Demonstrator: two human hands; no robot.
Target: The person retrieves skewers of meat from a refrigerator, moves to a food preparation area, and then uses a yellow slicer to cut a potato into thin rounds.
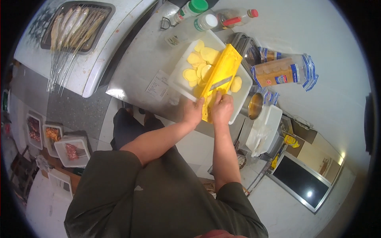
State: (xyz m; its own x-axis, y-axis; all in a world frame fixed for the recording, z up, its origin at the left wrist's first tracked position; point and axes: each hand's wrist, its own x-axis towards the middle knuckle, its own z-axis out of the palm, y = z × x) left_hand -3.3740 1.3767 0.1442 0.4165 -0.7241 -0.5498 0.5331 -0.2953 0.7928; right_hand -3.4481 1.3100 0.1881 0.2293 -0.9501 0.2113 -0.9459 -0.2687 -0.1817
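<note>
A yellow mandoline slicer [224,67] with a slanted metal blade lies across a white plastic tub [244,96]. My left hand [193,112] grips the slicer's near end at its left edge. My right hand [222,108] is on the slicer's surface below the blade, its fingers bent; whatever lies under them is hidden. Several potato slices [196,64] lie in the tub left of the slicer. A peeled potato piece [236,84] rests in the tub on the slicer's right side.
Bottles [190,31] and a Y-shaped peeler [165,23] stand or lie beyond the tub on the metal table [134,67]. Packaged bread [275,73] and a metal cup [255,106] are at the right. Skewered fish [71,28] lie on a tray at the upper left.
</note>
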